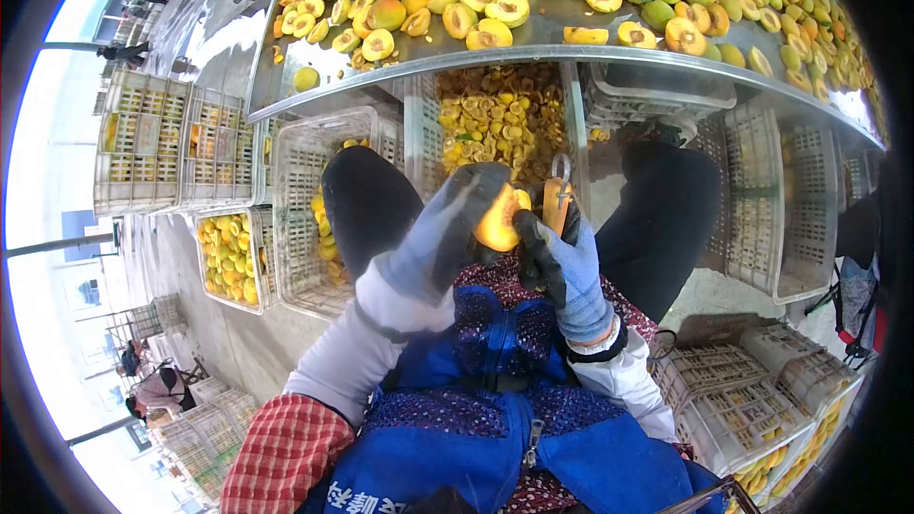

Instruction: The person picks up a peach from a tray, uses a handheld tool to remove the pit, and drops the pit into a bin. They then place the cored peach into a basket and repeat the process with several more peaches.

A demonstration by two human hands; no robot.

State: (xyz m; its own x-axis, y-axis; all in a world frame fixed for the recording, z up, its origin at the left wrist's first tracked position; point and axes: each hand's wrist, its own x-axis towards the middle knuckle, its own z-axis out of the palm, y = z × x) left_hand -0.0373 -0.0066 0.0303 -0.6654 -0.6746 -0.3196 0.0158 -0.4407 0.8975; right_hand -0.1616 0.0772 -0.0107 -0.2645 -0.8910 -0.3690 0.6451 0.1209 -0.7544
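My left hand (447, 228), in a grey-blue coated glove, is closed around a yellow-orange peach half (498, 223) above my lap. Close against the fruit, my right hand (566, 271) wears a similar glove with dark fingers. It grips the wooden handle of a pitting knife (555, 202), whose looped metal end points up and away from me. The thumb of that hand reaches to the edge of the peach. Below and beyond both hands, a bin of fruit scraps (500, 124) sits between my knees.
A metal table (419, 65) piled with halved and whole peaches (505, 8) spans the far side. Plastic crates stand at left (328, 128) and right (757, 200). A crate of yellow fruit (228, 257) is on the floor at left. Stacked crates (728, 390) are beside me at lower right.
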